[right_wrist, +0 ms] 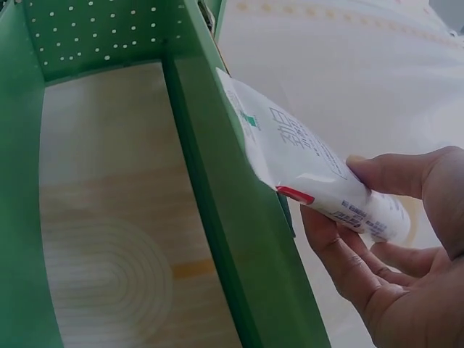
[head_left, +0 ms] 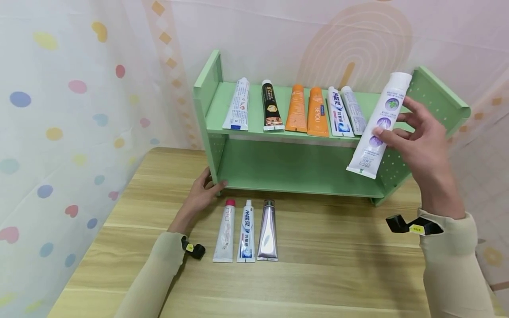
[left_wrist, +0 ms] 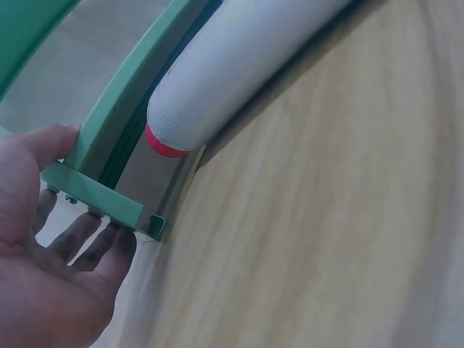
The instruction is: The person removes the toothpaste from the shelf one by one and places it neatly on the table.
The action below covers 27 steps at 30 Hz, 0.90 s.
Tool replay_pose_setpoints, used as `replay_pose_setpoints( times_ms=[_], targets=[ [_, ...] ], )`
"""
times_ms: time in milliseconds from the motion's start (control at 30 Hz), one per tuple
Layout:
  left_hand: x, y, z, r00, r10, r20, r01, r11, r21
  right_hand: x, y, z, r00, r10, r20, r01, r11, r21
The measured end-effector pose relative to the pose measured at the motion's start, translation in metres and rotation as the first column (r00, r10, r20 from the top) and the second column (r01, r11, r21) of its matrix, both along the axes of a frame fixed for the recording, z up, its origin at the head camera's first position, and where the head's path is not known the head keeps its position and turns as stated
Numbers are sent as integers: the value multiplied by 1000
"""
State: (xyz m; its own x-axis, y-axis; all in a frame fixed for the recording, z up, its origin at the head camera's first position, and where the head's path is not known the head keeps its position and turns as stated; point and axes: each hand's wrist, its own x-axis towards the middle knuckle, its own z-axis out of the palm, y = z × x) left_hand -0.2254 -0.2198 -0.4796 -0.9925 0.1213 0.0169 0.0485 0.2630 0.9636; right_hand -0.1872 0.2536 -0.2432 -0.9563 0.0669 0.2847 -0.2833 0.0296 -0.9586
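My right hand (head_left: 423, 137) pinches a white toothpaste tube (head_left: 379, 128) with purple and green round pictures. Cap up and tilted, the tube is in front of the right end of the green shelf (head_left: 298, 168). In the right wrist view, thumb and fingers hold the tube (right_wrist: 312, 159) near its cap end, and its flat end is beside the green shelf edge. My left hand (head_left: 200, 192) grips the lower left corner of the shelf. The left wrist view has its thumb and fingers on either side of the green side panel (left_wrist: 94, 196).
Several tubes lie on the upper shelf, including a black tube (head_left: 271, 106) and an orange tube (head_left: 318, 112). Before the shelf, on the wooden table (head_left: 318, 282), lie a red-capped tube (head_left: 225, 232), a white-and-blue tube (head_left: 247, 234) and a silver tube (head_left: 268, 234). A patterned curtain (head_left: 258, 35) hangs behind.
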Motion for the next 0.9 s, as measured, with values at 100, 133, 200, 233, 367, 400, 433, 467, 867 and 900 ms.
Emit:
replay_pose_setpoints(
  times_ms=[100,133,200,233,367,400,433,467,867,900],
  targets=[
    [-1,0,0,1000,1,4,-1,1000,-1,3,-3,-4,1000,0,-26,0,1000,6],
    [-1,0,0,1000,3,6,-3,1000,2,5,-4,-6,999,2,-33,-2,1000,8],
    [-1,0,1,1000,0,2,0,1000,6,7,-7,-9,999,8,-52,-8,1000,2],
    [0,0,1,1000,0,1,0,1000,7,8,-8,-10,998,12,-63,-12,1000,-2],
    [0,0,2,1000,-3,-3,3,1000,7,13,-13,-17,993,28,-117,-30,1000,-9],
    [1,0,2,1000,-2,-2,2,1000,8,14,-14,-19,991,33,-131,-34,999,-6],
    [1,0,2,1000,-1,-3,1,1000,8,15,-15,-21,989,41,-145,-42,999,-6],
    [1,0,2,1000,2,-3,-2,1000,6,16,-16,-22,986,48,-159,-50,999,-5],
    [-1,0,-1,1000,6,4,-6,1000,16,26,-21,-44,977,85,-195,-73,995,65],
    [-1,0,-1,1000,4,0,-4,1000,16,26,-21,-46,978,88,-190,-77,995,69]
  ],
)
